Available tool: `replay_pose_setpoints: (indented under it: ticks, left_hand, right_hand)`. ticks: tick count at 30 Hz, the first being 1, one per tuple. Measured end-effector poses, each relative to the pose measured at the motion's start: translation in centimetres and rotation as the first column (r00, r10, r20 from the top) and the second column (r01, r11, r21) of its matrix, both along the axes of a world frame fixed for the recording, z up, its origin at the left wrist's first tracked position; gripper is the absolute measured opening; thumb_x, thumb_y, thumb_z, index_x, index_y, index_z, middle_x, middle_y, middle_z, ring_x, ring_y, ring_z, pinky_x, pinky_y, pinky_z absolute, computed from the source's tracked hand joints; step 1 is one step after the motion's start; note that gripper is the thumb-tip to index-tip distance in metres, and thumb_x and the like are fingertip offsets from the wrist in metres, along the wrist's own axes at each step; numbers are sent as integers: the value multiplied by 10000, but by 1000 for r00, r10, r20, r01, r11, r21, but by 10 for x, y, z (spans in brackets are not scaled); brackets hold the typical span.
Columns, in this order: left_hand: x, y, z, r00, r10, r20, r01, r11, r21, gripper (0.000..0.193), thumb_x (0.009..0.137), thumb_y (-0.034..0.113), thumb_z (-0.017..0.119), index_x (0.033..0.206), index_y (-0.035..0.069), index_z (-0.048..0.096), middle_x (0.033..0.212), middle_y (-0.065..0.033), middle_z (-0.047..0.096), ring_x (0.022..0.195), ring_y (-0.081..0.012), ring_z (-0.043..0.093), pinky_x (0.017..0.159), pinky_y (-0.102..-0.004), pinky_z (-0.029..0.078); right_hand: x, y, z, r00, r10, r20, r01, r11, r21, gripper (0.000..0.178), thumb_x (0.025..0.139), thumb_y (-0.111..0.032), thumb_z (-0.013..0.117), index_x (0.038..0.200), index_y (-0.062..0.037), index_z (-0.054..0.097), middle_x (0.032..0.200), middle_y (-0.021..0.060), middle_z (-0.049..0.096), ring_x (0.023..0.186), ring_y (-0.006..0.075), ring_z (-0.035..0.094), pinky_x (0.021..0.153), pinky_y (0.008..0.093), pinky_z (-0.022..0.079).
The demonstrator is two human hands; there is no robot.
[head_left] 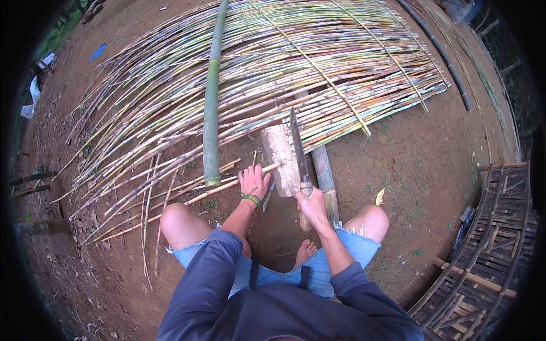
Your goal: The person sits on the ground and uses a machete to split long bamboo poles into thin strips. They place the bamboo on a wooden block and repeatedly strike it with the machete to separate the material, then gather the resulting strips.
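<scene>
My left hand (254, 182), with bracelets at the wrist, grips a thin bamboo cane (273, 166) near one end. That end lies across a pale wooden block (277, 145) on the ground between my knees. In my right hand (312, 206) is a machete (298, 145), held by its wooden handle. The long dark blade points away from me, along the block's right side; whether it touches the block I cannot tell. To the left, the cane's length stretches back over the dirt among other loose canes (149, 210).
Ahead lies a broad mat of many thin canes (267, 85), crossed by thin strips. A thick green bamboo pole (211, 113) rests over it; another bamboo pole (323, 167) runs beneath. At right are a slatted bamboo platform (483, 256) and a plastic bottle (464, 220).
</scene>
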State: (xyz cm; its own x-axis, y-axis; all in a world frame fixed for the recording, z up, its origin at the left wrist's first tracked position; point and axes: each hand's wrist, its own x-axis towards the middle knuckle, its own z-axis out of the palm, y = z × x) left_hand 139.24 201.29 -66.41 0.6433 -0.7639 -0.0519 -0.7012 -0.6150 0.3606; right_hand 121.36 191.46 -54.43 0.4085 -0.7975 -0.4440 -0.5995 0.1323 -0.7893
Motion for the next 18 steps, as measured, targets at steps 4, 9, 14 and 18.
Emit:
replay_pose_setpoints:
  ticks: [4, 9, 14, 18]
  left_hand:
    - [-3, 2, -2, 1000, 21, 18, -21, 1000, 0, 460, 933, 393, 608, 1245, 63, 541, 1081, -147, 559, 1080, -341, 544, 1058, -572, 344]
    - [-10, -3, 5, 1000, 9, -6, -9, 999, -32, 389, 930, 387, 609, 1152, 74, 554, 1079, -152, 551, 1098, -343, 540, 1070, -594, 327]
    - [1, 2, 3, 1000, -11, -11, 11, 1000, 5, 448, 937, 404, 597, 1239, 77, 548, 1114, -159, 560, 1101, -351, 541, 1060, -587, 339]
    - [0, 2, -2, 1000, 26, -15, -26, 1000, -10, 385, 921, 391, 619, 1142, 84, 553, 1087, -153, 557, 1105, -347, 545, 1065, -605, 331]
  right_hand:
    - [30, -13, 52, 981, -24, 191, 44, 994, -99, 230, 780, -160, 674, 925, 19, 678, 751, 163, 681, 678, 217, 655, 670, 361, 513]
    - [14, -5, -49, 987, -4, -160, -43, 955, -293, 118, 802, -114, 648, 756, -13, 605, 573, 49, 588, 508, 137, 580, 503, 310, 465]
    - [12, -10, -9, 989, 48, -137, -32, 993, 117, 135, 787, -122, 640, 729, -5, 605, 573, 63, 594, 502, 167, 587, 506, 345, 472]
    - [28, -11, 58, 997, 1, 80, 7, 994, -105, 181, 777, -155, 655, 799, 25, 644, 696, 146, 655, 661, 258, 665, 626, 402, 502]
